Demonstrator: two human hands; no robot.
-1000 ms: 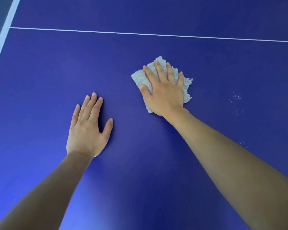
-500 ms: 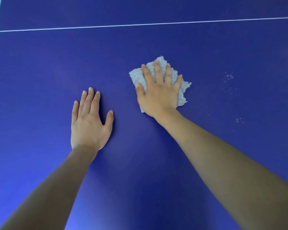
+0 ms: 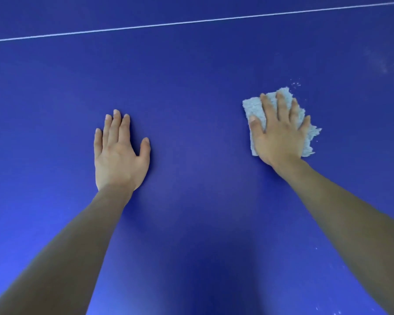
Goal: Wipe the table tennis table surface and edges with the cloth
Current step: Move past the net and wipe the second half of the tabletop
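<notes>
Pressing the cloth (image 3: 255,108) flat on the table (image 3: 191,98) with your right hand (image 3: 280,133): fingers straight and spread, palm down, no pinch, nothing curled round it. Cloth sits right of centre in view, pale, fluffy, folded small. Its edges stick out past your fingers at the top, left and right. Spread palm makes sense for wiping: it loads the whole pad evenly and should drag it without bunching.

Your left hand (image 3: 120,155) lies flat on bare table, well apart from the cloth, fingers straight and close together, thumb out, holding nothing. Reads as a brace: you lean forward over the surface and it likely takes the weight.

White specks (image 3: 296,84) lie just beyond the cloth's top right corner, not under it. A faint pale smudge (image 3: 378,62) sits farther up right. Judgement: surface wipe in progress, dirt on the right not yet cleared, so the next pass should probably go up and right over the specks. Table edges are out of view, so can't tell if they're done.

Thin white line (image 3: 191,20) crosses the top of view, well beyond both hands. Writing: none readable. No brand or label shows on cloth or table.
</notes>
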